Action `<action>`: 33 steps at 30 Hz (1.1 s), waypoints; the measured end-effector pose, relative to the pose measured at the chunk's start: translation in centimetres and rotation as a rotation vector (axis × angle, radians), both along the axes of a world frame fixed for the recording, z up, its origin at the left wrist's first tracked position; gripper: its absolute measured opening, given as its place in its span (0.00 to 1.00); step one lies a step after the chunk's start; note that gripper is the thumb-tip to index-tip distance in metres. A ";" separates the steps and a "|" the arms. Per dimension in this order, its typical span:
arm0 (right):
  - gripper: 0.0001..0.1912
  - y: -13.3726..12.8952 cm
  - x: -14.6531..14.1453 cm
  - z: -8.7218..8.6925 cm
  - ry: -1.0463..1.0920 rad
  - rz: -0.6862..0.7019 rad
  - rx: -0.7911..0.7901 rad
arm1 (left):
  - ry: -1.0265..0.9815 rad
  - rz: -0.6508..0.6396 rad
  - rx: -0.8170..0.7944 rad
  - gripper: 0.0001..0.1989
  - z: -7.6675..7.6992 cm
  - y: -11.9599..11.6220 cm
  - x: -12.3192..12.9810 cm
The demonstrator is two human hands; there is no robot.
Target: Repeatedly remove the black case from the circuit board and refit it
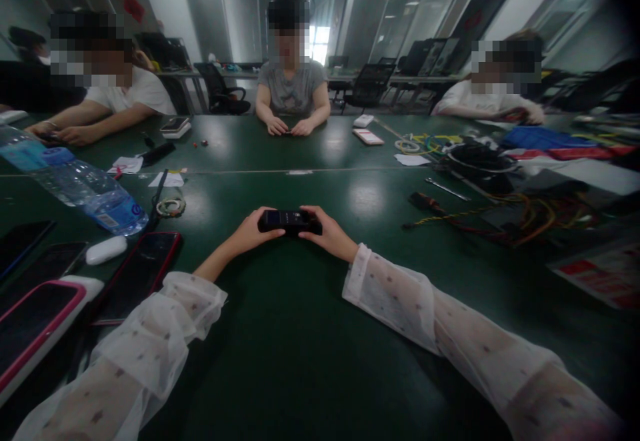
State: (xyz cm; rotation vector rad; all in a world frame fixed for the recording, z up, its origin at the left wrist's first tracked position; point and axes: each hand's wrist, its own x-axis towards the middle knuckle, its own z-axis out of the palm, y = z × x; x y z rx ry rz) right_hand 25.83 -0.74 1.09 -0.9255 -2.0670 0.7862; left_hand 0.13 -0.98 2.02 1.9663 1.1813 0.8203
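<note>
A small black device [289,218] with a lit dark screen is held sideways over the middle of the green table [280,334]. My left hand [253,229] grips its left end, with the thumb along the near edge. Around the right end are the fingers of my right hand [325,229]. Both hands are closed on the device, and parts of its ends are hidden under the fingers. Sheer white dotted sleeves cover both forearms.
Phones [140,268], a white case [107,250] and water bottles [100,191] lie at the left. At the right are a wrench [447,189], tangled cables [500,218] and a blue cloth [545,138]. Across the table sits a person [291,88]; others sit at both sides.
</note>
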 end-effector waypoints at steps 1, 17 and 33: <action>0.31 0.0 0.0 0.0 0.002 -0.003 -0.005 | -0.001 0.002 0.002 0.29 0.0 0.0 0.0; 0.32 0.3 0.2 -0.6 -0.027 -0.048 -0.019 | -0.059 -0.035 0.017 0.27 0.5 -0.3 0.2; 0.32 0.3 0.1 -0.4 -0.037 -0.043 -0.019 | -0.037 -0.031 0.038 0.28 -0.2 0.0 0.0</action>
